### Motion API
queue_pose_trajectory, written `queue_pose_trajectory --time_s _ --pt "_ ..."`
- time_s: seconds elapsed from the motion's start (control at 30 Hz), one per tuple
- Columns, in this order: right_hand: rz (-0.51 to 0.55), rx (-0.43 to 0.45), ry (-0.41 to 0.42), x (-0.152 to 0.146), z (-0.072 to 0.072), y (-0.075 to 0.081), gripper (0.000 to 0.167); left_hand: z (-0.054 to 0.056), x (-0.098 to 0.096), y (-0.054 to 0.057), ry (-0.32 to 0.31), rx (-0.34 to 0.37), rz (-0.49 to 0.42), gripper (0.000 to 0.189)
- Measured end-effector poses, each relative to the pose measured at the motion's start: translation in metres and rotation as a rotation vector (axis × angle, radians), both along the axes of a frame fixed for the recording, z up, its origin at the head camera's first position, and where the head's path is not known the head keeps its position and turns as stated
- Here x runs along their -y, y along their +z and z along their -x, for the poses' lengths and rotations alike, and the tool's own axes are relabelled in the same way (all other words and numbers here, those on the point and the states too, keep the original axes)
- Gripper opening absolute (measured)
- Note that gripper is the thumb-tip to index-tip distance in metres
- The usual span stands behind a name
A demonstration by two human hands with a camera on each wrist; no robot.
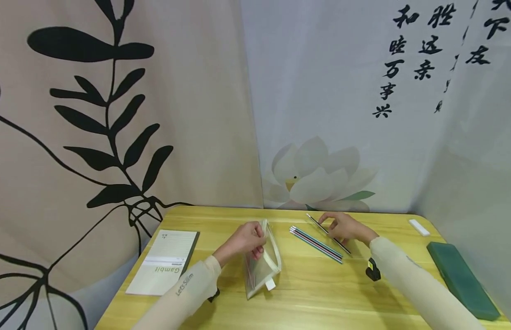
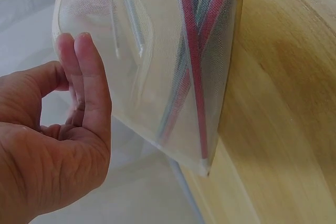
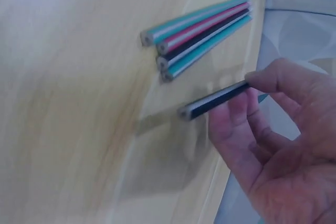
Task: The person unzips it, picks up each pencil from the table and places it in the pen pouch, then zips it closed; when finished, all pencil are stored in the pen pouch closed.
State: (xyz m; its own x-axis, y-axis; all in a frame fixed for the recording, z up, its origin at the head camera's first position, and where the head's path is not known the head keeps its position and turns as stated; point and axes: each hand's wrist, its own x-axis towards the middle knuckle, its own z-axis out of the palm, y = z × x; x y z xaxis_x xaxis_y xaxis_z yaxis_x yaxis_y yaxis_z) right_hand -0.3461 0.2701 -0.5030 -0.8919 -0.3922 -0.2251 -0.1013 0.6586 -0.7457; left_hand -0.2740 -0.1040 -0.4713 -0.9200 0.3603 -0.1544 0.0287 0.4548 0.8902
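My left hand (image 1: 248, 239) pinches the top edge of a pale mesh zip pouch (image 1: 263, 275), which stands tilted on the table. Through the mesh, red and green pencils (image 2: 195, 72) show inside, some crossing each other. Over the table to the right, my right hand (image 1: 345, 227) holds a dark pencil with pale stripes (image 3: 218, 100) between thumb and fingers, its blunt end raised off the wood. Beside it, several striped pencils (image 1: 316, 245) in green, pink and black lie in a row, between the pouch and my right hand.
A notepad (image 1: 162, 261) lies at the table's left side. On the right are a dark green case (image 1: 462, 279) and a small white eraser-like block (image 1: 419, 227). The wooden table (image 1: 321, 298) ends against a printed curtain (image 1: 210, 114) at the back.
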Motion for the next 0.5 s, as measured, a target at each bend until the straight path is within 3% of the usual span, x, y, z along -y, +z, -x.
queue_pose_trajectory --time_s 0.2,0.5 --pt "0.187 0.146 0.015 0.011 -0.014 0.007 0.049 0.000 -0.002 0.000 -0.019 0.023 0.003 0.007" --pt "0.384 0.270 -0.013 0.055 -0.030 0.017 0.055 0.008 -0.009 0.010 -0.027 0.017 0.031 0.009"
